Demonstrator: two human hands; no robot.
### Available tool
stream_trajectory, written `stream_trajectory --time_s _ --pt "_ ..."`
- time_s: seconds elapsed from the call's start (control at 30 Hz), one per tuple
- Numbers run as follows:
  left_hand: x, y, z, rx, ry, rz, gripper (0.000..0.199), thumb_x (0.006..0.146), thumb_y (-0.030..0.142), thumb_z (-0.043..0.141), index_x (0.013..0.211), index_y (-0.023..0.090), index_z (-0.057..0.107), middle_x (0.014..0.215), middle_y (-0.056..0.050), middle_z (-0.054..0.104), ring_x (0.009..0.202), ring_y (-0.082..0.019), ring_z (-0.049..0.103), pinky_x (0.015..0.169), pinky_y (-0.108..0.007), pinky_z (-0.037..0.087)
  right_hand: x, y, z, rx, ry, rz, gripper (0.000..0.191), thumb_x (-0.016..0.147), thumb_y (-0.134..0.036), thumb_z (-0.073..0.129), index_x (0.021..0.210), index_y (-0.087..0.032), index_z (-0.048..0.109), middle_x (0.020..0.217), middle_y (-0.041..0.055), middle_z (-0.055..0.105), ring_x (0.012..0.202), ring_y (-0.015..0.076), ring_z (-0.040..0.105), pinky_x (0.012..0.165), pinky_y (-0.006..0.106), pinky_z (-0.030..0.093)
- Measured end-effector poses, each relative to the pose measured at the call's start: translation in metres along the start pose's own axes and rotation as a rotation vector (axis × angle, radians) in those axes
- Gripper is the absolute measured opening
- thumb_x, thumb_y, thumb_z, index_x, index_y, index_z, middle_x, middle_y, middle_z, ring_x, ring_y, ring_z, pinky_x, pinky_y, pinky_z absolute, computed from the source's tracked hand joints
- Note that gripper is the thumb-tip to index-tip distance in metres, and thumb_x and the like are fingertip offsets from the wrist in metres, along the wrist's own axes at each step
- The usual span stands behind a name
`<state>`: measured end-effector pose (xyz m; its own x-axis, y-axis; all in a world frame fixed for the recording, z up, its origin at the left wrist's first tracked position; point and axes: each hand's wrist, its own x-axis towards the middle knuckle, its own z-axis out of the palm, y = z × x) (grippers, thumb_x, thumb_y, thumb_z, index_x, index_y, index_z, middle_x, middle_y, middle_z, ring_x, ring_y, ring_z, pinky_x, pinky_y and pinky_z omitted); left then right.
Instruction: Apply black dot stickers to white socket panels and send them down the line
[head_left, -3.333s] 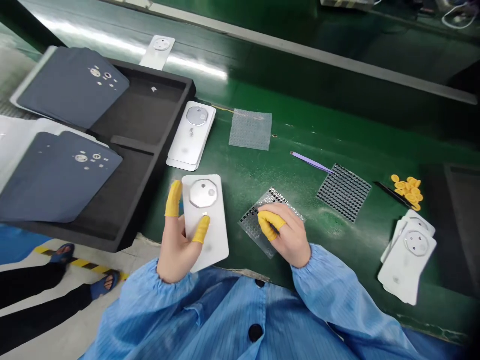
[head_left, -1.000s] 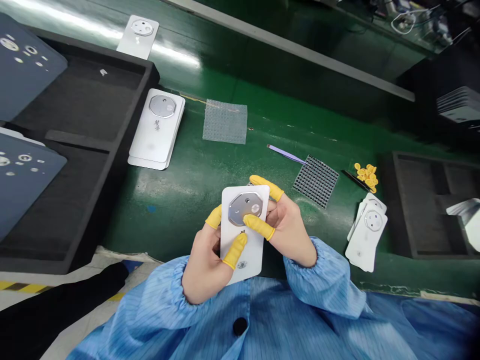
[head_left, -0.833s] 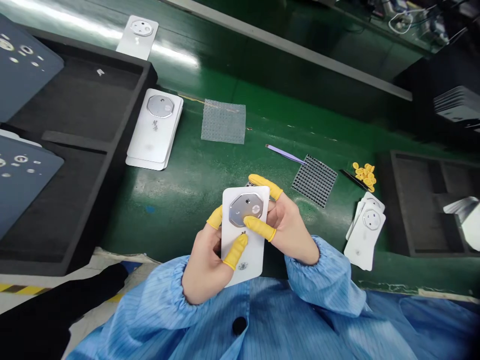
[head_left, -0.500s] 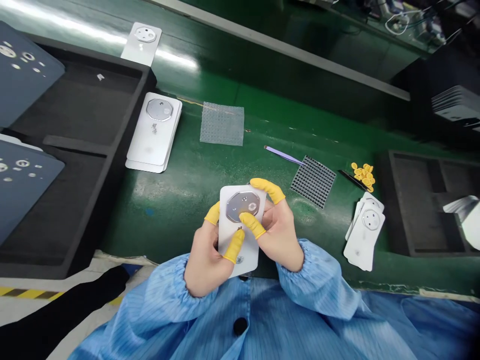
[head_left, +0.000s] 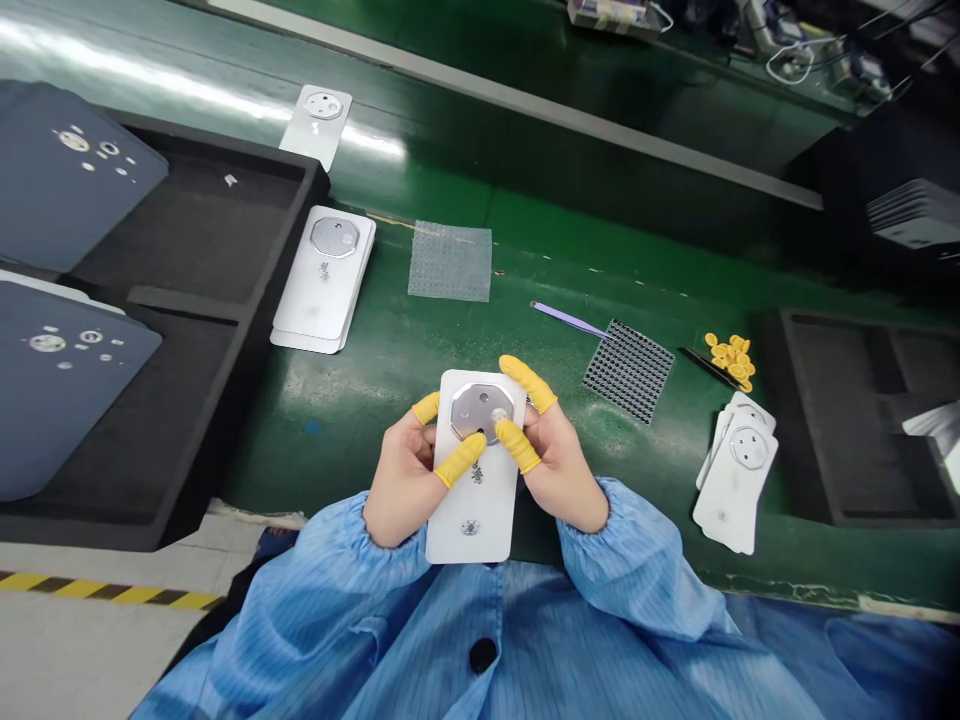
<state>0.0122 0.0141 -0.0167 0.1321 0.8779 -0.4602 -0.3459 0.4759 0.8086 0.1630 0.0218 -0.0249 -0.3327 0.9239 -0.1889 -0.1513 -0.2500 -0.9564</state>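
Observation:
Between both hands I hold a white phone back cover (head_left: 491, 515) with a silver octagonal camera plate near its top and dark printed marks below. My left hand (head_left: 409, 475) grips its left edge, the thumb pressing at the plate's lower edge. My right hand (head_left: 562, 465) closes on the right edge, thumb at the plate's lower right corner, index finger at the top corner. Yellow finger cots cover several fingertips. Beyond the hands lie a sheet of small black dots (head_left: 630, 372), purple tweezers (head_left: 570, 319) and a translucent textured sheet (head_left: 450, 262).
Stacked white covers (head_left: 319, 290) stand beside a black foam tray (head_left: 247, 300) holding dark blue sheets (head_left: 75, 380). At right are more white covers (head_left: 735, 480), yellow finger cots (head_left: 730, 360), a black pen-like tool (head_left: 709, 367) and another black tray (head_left: 817, 440).
My left thumb has moved up from the printed marks to the camera plate's lower edge. My right thumb has shifted right. The view has turned slightly left.

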Motion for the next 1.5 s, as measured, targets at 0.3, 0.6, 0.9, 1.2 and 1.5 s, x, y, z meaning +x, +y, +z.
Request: stream_trajectory --time_s 0.3,0.6,0.9,1.2,1.5 --pt "0.009 -0.007 -0.012 0.015 -0.058 0.000 0.048 0.065 0.022 0.083 0.107 0.016 0.060 0.075 -0.004 0.077 0.060 -0.020 0.073 0.056 -0.029 0.062 -0.003 0.004 -0.006 -0.108 -0.044 -0.047 0.056 0.093 -0.037 0.051 0.143 -0.032 0.028 0.131 0.0059 0.057 0.107 0.0216 0.064 0.088 0.039 0.059" --pt "0.011 -0.008 -0.008 0.003 -0.021 -0.013 0.047 0.062 0.023 0.085 0.102 0.013 0.062 0.069 -0.005 0.076 0.053 -0.020 0.071 0.050 -0.028 0.061 0.001 0.011 -0.004 -0.053 -0.032 -0.054 0.056 0.092 -0.035 0.053 0.142 -0.030 0.030 0.131 0.0066 0.058 0.111 0.0213 0.063 0.096 0.041 0.055" --pt "0.013 0.004 -0.011 0.067 -0.092 -0.035 0.046 0.062 0.026 0.084 0.101 0.013 0.064 0.071 -0.004 0.076 0.059 -0.018 0.071 0.055 -0.026 0.060 0.004 0.008 -0.003 0.044 -0.015 -0.029 0.059 0.090 -0.039 0.054 0.142 -0.033 0.027 0.135 0.0047 0.055 0.115 0.0216 0.061 0.093 0.042 0.057" --pt "0.016 -0.003 -0.003 0.101 0.058 0.003 0.057 0.048 0.022 0.090 0.097 0.011 0.062 0.065 -0.003 0.073 0.051 -0.018 0.068 0.049 -0.026 0.057 0.006 0.018 0.000 0.048 0.053 -0.068 0.053 0.089 -0.034 0.057 0.138 -0.030 0.037 0.141 0.0053 0.049 0.123 0.0217 0.055 0.109 0.045 0.043" --pt "0.035 -0.009 -0.013 0.128 -0.043 -0.052 0.057 0.053 0.025 0.087 0.101 0.011 0.059 0.067 -0.004 0.074 0.054 -0.019 0.069 0.051 -0.027 0.056 0.016 0.029 -0.005 0.054 0.102 -0.009 0.064 0.082 -0.046 0.063 0.136 -0.025 0.036 0.136 0.0096 0.054 0.112 0.0215 0.063 0.103 0.044 0.049"
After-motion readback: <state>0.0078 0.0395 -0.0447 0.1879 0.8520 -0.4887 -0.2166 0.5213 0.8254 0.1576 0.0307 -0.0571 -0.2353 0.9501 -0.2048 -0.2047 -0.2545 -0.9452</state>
